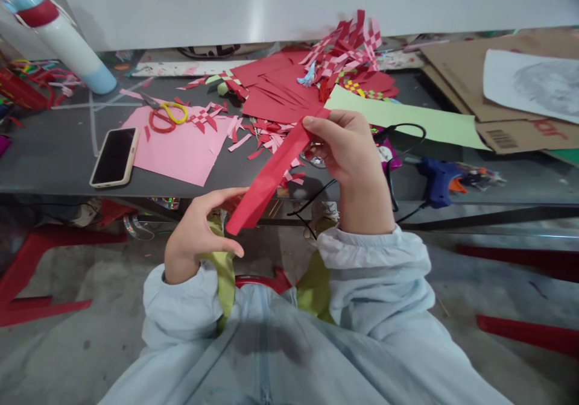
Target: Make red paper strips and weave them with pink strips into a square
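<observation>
Our right hand (350, 146) pinches the red paper strip (274, 179) at its far-right end, over the bench (49, 167); its long axis slants near-left toward our wide-spread left hand (192, 230), contact there unclear.

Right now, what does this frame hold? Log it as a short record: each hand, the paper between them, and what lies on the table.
left hand: by the lower end, thumb spread from the fingers; contact unclear
right hand: pinching the upper end, thumb on top
red paper strip: slanting, held above the table's near edge
table, left: phone beside pink sheet; scissors on that sheet
table, middle: red sheets, paper scraps
table, right: pale green paper, blue glue gun
</observation>
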The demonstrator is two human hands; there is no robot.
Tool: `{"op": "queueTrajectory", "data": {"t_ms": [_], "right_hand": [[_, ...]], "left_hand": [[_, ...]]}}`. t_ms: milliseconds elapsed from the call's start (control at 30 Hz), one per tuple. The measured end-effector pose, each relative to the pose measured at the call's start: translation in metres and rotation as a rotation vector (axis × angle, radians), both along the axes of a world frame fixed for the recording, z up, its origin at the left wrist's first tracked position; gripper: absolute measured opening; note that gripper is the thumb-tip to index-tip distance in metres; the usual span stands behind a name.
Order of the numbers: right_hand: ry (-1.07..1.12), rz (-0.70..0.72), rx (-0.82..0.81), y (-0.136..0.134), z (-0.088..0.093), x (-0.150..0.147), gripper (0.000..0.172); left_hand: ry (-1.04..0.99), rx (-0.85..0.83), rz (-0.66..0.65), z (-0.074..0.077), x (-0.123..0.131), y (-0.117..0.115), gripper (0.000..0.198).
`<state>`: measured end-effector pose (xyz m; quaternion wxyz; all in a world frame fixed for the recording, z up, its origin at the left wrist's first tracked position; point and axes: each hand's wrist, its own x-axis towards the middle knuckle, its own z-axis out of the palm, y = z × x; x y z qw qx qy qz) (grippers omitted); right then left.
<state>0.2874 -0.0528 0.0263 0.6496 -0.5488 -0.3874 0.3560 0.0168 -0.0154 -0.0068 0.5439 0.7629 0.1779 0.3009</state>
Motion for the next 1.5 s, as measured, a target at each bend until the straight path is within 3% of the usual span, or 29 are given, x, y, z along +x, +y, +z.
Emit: {"op": "queueTrajectory", "data": {"t_ms": [100,200,300,400,500,633,833,1300,1500], "right_hand": [[-0.058,0.083,-0.034,-0.004,0.002,0.007,0.027],[-0.187,0.328,-0.093,-0.008,0.005,0.004,0.026],[-0.267,0.597,-0.162,-0.008,0.007,-0.011,0.023],[-0.362,0.782,-0.241,-0.005,0.005,-0.031,0.026],[-0.456,0.831,-0.231,-0.004,0.003,-0.047,0.028],[-0.411,0.829,-0.194,-0.006,0.003,-0.052,0.034],[-0.251,0.805,-0.098,-0.006,0.003,-0.049,0.041],[0.089,1.037,-0.145,-0.005,-0.016,-0.060,0.042],[0.111,1.110,-0.154,-0.002,-0.022,-0.064,0.043]], "left_hand": [[-0.104,-0.058,0.013,-0.001,0.001,-0.005,0.086],[-0.184,-0.075,0.153,-0.003,0.006,-0.011,0.067],[-0.167,0.003,0.269,-0.004,0.014,-0.011,0.041],[-0.137,0.132,0.304,-0.004,0.022,-0.007,0.035],[-0.089,0.218,0.314,-0.003,0.026,-0.004,0.025],[-0.080,0.192,0.383,-0.002,0.024,-0.004,0.015],[-0.146,0.095,0.371,0.001,0.021,-0.009,0.015],[-0.308,-0.020,0.291,-0.002,0.020,-0.012,0.014],[-0.372,-0.034,0.283,0.000,0.022,-0.016,0.016]]}}
